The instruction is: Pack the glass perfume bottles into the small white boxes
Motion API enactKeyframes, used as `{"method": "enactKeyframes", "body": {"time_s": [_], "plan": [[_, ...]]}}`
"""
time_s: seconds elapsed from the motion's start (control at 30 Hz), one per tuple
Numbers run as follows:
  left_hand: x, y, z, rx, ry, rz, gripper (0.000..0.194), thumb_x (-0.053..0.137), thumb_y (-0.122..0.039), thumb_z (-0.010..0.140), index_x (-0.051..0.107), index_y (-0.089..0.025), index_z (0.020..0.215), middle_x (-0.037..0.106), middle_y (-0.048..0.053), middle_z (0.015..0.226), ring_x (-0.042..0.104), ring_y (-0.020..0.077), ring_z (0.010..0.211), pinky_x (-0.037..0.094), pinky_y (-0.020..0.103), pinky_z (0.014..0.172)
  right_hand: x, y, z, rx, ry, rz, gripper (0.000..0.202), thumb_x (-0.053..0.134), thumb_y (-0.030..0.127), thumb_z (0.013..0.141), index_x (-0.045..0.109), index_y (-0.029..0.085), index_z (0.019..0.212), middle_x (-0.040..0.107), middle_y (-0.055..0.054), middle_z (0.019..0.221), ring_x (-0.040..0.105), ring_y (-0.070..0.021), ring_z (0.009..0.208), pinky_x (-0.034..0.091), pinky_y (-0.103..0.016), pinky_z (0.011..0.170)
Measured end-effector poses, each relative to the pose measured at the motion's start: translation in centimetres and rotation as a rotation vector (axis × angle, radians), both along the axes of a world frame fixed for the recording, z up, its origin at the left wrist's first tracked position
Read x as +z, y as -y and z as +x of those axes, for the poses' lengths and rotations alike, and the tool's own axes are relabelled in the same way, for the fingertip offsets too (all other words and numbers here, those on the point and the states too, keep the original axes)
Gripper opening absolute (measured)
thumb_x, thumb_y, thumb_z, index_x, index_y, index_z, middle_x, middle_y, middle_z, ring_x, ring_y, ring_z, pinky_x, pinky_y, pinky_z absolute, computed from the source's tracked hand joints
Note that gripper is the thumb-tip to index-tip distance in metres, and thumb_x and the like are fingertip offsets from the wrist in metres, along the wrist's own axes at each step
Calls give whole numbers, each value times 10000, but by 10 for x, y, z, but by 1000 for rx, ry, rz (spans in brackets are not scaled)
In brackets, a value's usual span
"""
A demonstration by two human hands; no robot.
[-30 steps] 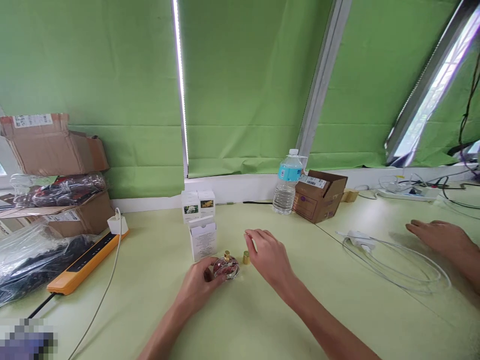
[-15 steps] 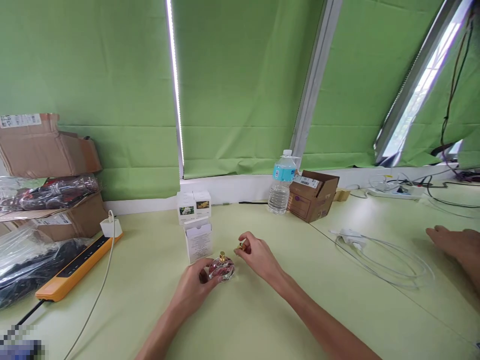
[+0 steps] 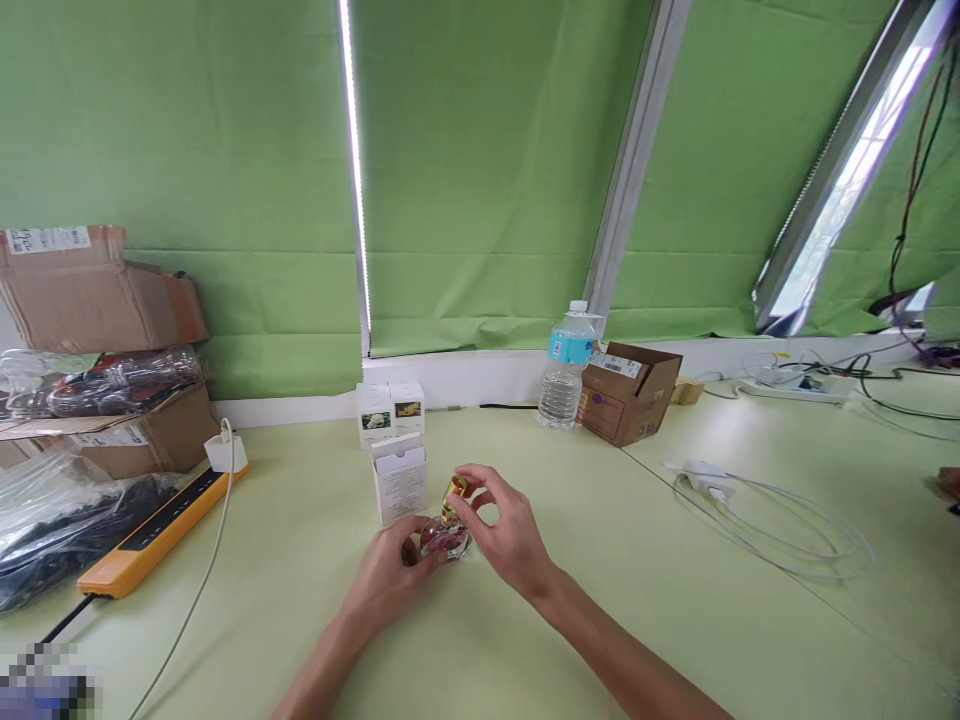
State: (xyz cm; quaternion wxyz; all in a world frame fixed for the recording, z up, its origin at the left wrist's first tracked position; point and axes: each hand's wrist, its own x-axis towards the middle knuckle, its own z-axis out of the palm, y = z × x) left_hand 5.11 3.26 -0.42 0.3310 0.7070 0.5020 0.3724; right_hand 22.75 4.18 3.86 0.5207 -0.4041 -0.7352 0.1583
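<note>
A round glass perfume bottle (image 3: pixel 448 540) with pinkish contents stands on the pale green table. My left hand (image 3: pixel 391 572) is closed around its left side. Between the thumb and fingers of my right hand (image 3: pixel 501 520) is a shiny gold cap (image 3: pixel 455 488), tilted, right over the bottle's gold neck. Whether cap and neck touch, I cannot tell. Just behind my left hand stands an opened white carton (image 3: pixel 400 482) with printed text.
Two small white boxes (image 3: pixel 390 412) with flower pictures stand farther back. A water bottle (image 3: pixel 564 372) and an open brown carton (image 3: pixel 631 393) are back right. White cable (image 3: pixel 780 520) lies right; an orange power strip (image 3: pixel 161 530) and stacked parcels (image 3: pixel 112 300) are left.
My right hand has moved left with the gold cap, from beside the bottle to over its neck. Another person's hand at the right edge has mostly left the view.
</note>
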Motion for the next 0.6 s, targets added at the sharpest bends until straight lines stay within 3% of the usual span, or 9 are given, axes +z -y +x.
{"method": "enactKeyframes", "body": {"time_s": [0.27, 0.43, 0.6], "plan": [[-3, 0, 0, 9, 4, -5, 227, 587, -331, 788, 659, -228, 977, 632, -19, 723, 468, 118, 576, 367, 232, 558, -7, 0, 0, 53, 160, 77, 200, 570, 249, 896, 610, 254, 1092, 673, -29, 990, 621, -172, 865, 537, -307, 760], [-2, 0, -1, 6, -9, -1, 233, 585, -345, 792, 659, -221, 975, 633, -15, 719, 479, 125, 589, 380, 234, 563, -6, -3, 2, 81, 205, 186, 122, 554, 236, 908, 657, 236, 973, 699, -41, 939, 622, -192, 907, 514, -340, 811], [0, 0, -1, 2, -15, -3, 247, 585, -358, 788, 659, -213, 974, 629, -15, 691, 475, 124, 570, 374, 232, 535, -2, -3, 3, 69, 200, 118, 144, 531, 257, 915, 652, 239, 839, 704, -39, 912, 628, -194, 908, 513, -340, 806]]}}
